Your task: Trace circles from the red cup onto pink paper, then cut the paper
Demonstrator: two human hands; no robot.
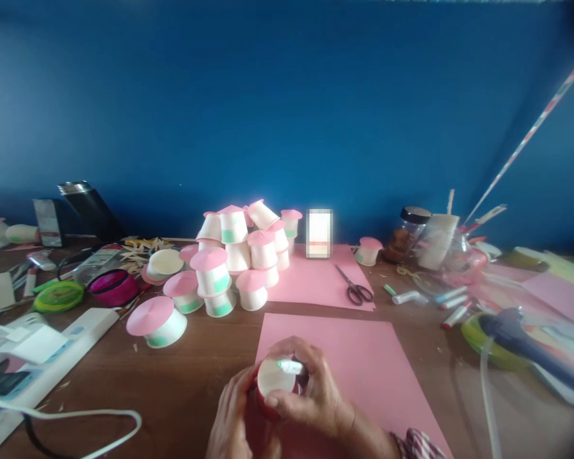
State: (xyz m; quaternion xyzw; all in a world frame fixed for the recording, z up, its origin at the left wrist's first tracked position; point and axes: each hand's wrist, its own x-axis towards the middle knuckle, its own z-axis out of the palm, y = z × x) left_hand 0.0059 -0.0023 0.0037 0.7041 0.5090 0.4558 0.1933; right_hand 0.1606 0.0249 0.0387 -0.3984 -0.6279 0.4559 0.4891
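A small paper cup (272,377), white inside and red on its outer wall, is held near the front of the table with its opening facing me. My left hand (234,408) is closed round its left side. My right hand (316,389) curves over the cup's right side, thumb at the rim. A white marker with a green tip (291,367) lies across the opening, its other end at my right hand. Pink card (363,363) lies beneath and beside the hands. Part of the cup is hidden by my fingers.
Left of centre stand several stacked white cups with pink paper tops (209,262). Scissors (358,292) lie on another pink sheet (306,287). A power strip (90,322) with a white cable (100,414) is at left, a glue gun (530,344) at right, markers (456,315) nearby.
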